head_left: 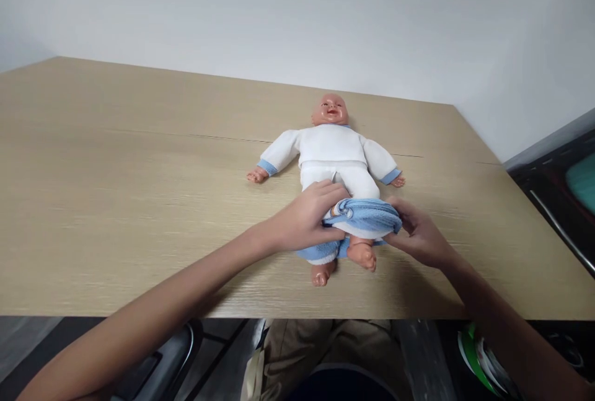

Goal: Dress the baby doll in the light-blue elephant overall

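A baby doll (331,144) lies on its back on the wooden table, head toward the wall and feet toward me. It wears a white top with blue cuffs and white bottoms. Bunched blue-and-white doll pants (367,215) sit around its lower legs, with both feet poking out below. My left hand (313,215) is closed on the left side of the bunched cloth, fingers over the doll's leg. On the opposite side, my right hand (416,230) pinches the cloth's edge. Some fingertips of both hands are hidden behind the fabric.
The wooden table (139,202) stretches out on both sides of the doll and meets a pale wall (279,17) behind. Past its right edge stands a dark object (558,184) with a teal patch. Below the front edge are my legs (320,351) and a black chair part (160,364).
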A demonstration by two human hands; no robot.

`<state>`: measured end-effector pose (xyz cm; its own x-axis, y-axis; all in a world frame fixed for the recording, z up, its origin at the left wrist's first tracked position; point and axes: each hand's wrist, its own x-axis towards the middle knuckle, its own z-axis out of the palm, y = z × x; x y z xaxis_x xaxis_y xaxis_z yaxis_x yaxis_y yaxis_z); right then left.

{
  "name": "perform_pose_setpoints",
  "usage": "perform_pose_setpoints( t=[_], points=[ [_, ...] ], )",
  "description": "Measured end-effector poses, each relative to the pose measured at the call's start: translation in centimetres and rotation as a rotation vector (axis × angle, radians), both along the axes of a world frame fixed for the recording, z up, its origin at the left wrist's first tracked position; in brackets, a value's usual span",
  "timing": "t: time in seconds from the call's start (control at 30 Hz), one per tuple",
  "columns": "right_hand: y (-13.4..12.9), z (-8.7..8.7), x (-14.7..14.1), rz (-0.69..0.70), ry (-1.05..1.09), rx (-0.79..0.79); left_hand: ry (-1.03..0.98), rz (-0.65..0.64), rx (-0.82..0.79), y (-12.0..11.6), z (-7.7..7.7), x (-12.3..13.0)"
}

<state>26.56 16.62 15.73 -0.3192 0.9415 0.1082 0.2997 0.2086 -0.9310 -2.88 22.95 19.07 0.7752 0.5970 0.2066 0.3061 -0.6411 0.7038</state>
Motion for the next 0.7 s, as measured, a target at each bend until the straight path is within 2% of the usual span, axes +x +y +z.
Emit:
perform_pose_setpoints(
  t=[0.1, 0.2, 0.3, 0.37, 0.47, 0.57, 0.7],
  points=[
    [1.4, 1.0, 0.8, 0.143, -0.150, 0.029, 0.020, 0.032, 0.063, 0.1, -0.4, -1.0],
    [2.2, 2.0, 1.0, 0.228, -0.230, 0.158, 0.071, 0.050, 0.104, 0.5, -0.2, -2.9],
    [3.2, 2.3, 1.0, 0.296, -0.170, 0.252, 0.156, 0.032, 0.110, 1.2, 0.5, -4.8],
    [4.3, 2.0, 0.9, 0.305, -0.105, 0.245, 0.171, -0.018, 0.071, 2.0, 0.9, -5.7],
    [6.2, 0.8, 0.5, 0.256, 0.050, 0.123, 0.098, -0.078, -0.026, 3.2, 0.8, -6.2],
    [7.5, -1.1, -0.3, 0.118, 0.219, -0.019, -0.069, -0.039, -0.146, 4.2, -0.5, -6.4],
    [7.1, -3.6, -1.3, -0.048, 0.368, -0.221, -0.124, -0.026, -0.214, 4.0, -2.3, -7.3]
  ],
)
